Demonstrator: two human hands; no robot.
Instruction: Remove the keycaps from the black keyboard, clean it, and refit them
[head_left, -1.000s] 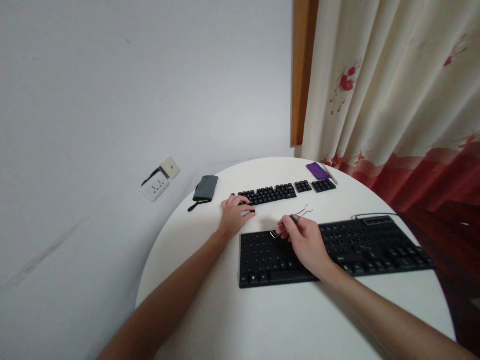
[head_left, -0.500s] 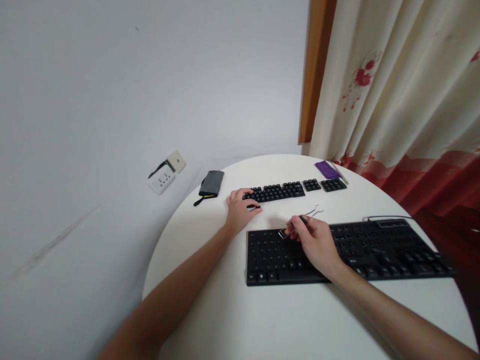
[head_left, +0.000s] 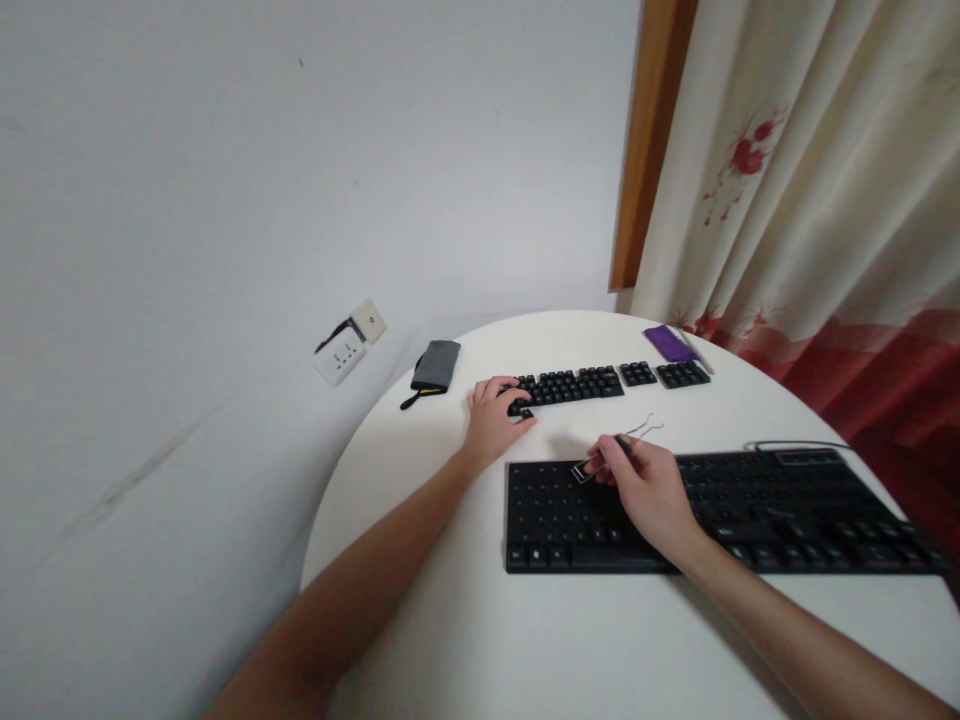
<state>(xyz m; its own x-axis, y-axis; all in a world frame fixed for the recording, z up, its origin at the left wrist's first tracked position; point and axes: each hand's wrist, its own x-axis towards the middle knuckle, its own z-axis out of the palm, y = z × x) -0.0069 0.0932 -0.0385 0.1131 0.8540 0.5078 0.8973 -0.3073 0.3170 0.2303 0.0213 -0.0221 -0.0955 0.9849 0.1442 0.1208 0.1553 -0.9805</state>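
Observation:
At the left end of the loose black keycaps [head_left: 570,387] laid in rows, my left hand [head_left: 493,415] has its thumb and a curled finger around a single black keycap [head_left: 527,413]. My right hand [head_left: 649,485] grips a keycap puller [head_left: 623,444]; its wire prongs point away from me and its squared metal end sticks out on the left. That hand is over the black keyboard [head_left: 727,510], hiding part of its middle. Bare key stems show across the keyboard's left part, while a few bottom-row keys and the right side have caps on.
The round white table [head_left: 420,620] stands by a wall with a power socket [head_left: 341,357]. A grey pouch [head_left: 436,367] lies at the far left, a purple cloth [head_left: 670,344] at the far right. Behind the keyboard runs its cable [head_left: 799,443]. A curtain [head_left: 750,230] hangs at the right.
The view has swung slightly left, so everything sits further right. My left thumb and finger have come closer around the keycap. My right hand stays over the keyboard with the puller.

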